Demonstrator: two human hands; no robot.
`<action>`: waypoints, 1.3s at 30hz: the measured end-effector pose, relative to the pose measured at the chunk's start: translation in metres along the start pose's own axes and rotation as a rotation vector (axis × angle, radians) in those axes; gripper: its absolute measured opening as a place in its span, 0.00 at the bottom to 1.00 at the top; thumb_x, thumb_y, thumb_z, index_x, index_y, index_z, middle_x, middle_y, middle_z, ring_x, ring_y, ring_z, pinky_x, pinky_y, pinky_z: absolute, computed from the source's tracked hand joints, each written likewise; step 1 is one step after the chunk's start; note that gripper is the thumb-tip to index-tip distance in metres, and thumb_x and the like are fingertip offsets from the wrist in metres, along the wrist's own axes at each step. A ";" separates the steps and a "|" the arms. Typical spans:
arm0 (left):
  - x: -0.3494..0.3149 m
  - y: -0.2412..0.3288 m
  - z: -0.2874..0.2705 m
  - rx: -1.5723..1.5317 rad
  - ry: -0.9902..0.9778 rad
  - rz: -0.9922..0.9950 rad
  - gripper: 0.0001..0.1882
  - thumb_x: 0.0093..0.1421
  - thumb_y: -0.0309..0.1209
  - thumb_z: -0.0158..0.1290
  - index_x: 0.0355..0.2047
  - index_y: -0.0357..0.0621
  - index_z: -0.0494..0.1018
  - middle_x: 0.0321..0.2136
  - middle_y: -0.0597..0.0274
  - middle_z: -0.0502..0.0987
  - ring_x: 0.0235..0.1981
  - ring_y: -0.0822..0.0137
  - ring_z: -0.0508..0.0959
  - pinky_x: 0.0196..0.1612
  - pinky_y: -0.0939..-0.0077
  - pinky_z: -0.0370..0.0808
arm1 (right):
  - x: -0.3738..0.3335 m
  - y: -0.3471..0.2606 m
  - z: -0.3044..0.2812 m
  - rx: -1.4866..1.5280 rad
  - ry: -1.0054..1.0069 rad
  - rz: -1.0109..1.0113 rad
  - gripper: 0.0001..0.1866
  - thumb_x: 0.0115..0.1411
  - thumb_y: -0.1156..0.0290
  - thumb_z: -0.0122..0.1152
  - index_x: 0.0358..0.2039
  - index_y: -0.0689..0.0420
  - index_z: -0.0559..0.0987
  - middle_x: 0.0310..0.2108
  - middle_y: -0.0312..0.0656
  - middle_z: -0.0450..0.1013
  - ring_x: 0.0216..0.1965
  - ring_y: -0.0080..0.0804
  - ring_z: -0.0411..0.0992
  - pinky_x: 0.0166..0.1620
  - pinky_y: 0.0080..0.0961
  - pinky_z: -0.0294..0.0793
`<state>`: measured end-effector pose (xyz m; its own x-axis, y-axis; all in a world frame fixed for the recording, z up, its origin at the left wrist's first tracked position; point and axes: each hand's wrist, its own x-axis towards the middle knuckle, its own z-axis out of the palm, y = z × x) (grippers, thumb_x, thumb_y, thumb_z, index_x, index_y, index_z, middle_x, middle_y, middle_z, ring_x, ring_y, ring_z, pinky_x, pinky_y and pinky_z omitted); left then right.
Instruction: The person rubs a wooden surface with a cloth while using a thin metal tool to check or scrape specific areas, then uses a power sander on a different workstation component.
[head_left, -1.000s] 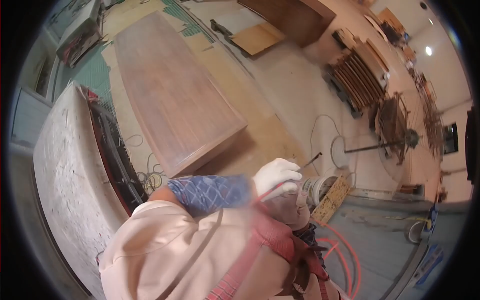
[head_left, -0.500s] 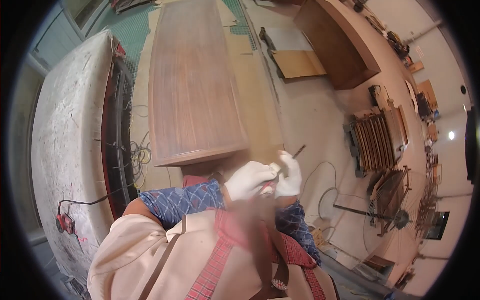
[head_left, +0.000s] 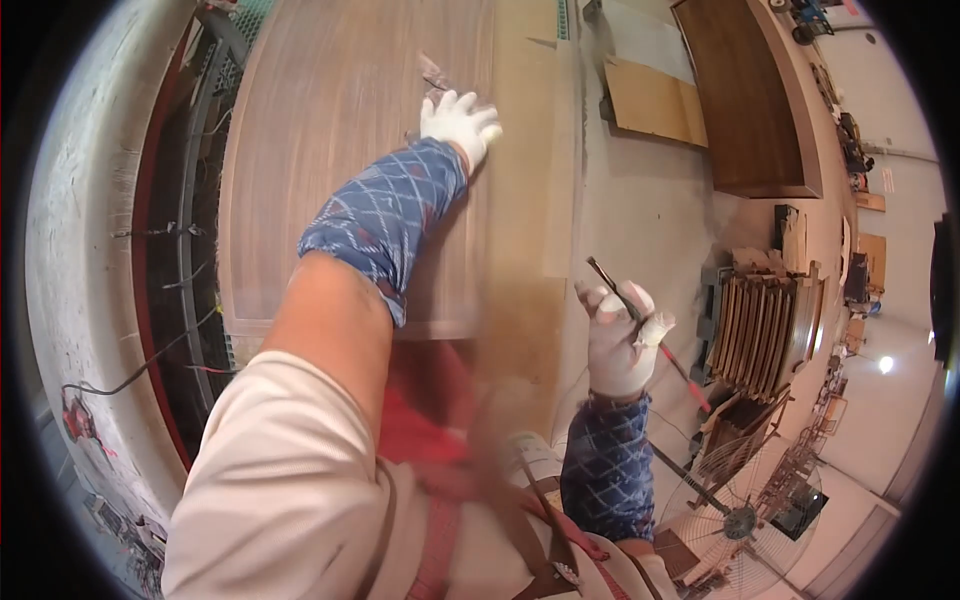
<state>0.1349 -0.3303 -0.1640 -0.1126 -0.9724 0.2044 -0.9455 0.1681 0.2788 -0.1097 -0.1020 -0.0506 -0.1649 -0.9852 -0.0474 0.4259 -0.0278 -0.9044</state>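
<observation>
My left hand (head_left: 458,125), in a white glove, reaches out over the wooden panel (head_left: 340,130). Its fingers are spread, with the tips near the panel's right side. Just beyond them lies a small crumpled, brownish, see-through piece (head_left: 433,72); whether the fingers touch it I cannot tell. My right hand (head_left: 618,345), also gloved, is raised to the right of the panel. It grips a thin paintbrush (head_left: 681,378) with a dark tip and a red handle end, the tip slanting up to the left.
Brown cardboard (head_left: 525,330) runs along the panel's right side. A covered, spattered bench (head_left: 85,200) stands at the left. To the right are another dark wooden panel (head_left: 745,90), a stack of wooden parts (head_left: 755,325) and a standing fan (head_left: 738,522).
My hands, together at my chest before, are now apart. The left has stretched forward over the panel; the right has moved right with the brush. The view has shifted closer to the panel.
</observation>
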 end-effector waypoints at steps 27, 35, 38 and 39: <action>-0.192 -0.101 -0.040 0.245 0.171 -0.359 0.17 0.59 0.43 0.53 0.48 0.60 0.76 0.55 0.55 0.67 0.57 0.52 0.65 0.60 0.54 0.59 | 0.220 0.176 0.048 0.092 -0.234 0.331 0.07 0.57 0.75 0.56 0.36 0.63 0.73 0.29 0.41 0.69 0.29 0.31 0.69 0.34 0.29 0.71; -0.196 -0.085 -0.039 0.232 0.163 -0.374 0.17 0.58 0.40 0.55 0.48 0.59 0.75 0.56 0.53 0.67 0.57 0.52 0.64 0.59 0.54 0.60 | 0.230 0.177 0.029 0.012 -0.288 0.349 0.08 0.59 0.75 0.55 0.36 0.65 0.73 0.26 0.46 0.71 0.25 0.32 0.71 0.33 0.30 0.72; -0.193 -0.085 -0.040 0.215 0.172 -0.358 0.17 0.56 0.40 0.56 0.47 0.58 0.76 0.54 0.54 0.69 0.56 0.52 0.67 0.58 0.56 0.62 | 0.231 0.177 0.026 0.001 -0.269 0.351 0.07 0.58 0.75 0.55 0.35 0.65 0.73 0.27 0.46 0.70 0.24 0.32 0.70 0.32 0.29 0.72; -0.192 -0.086 -0.039 0.213 0.170 -0.361 0.17 0.56 0.40 0.56 0.47 0.58 0.76 0.54 0.54 0.69 0.56 0.52 0.67 0.58 0.56 0.62 | 0.231 0.178 0.026 0.032 -0.263 0.341 0.07 0.57 0.76 0.55 0.35 0.65 0.73 0.27 0.45 0.70 0.24 0.32 0.69 0.32 0.28 0.72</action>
<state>0.2498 -0.1516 -0.1906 0.2709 -0.9191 0.2862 -0.9589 -0.2314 0.1644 -0.0491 -0.3394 -0.2116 0.2208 -0.9483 -0.2278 0.4446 0.3058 -0.8419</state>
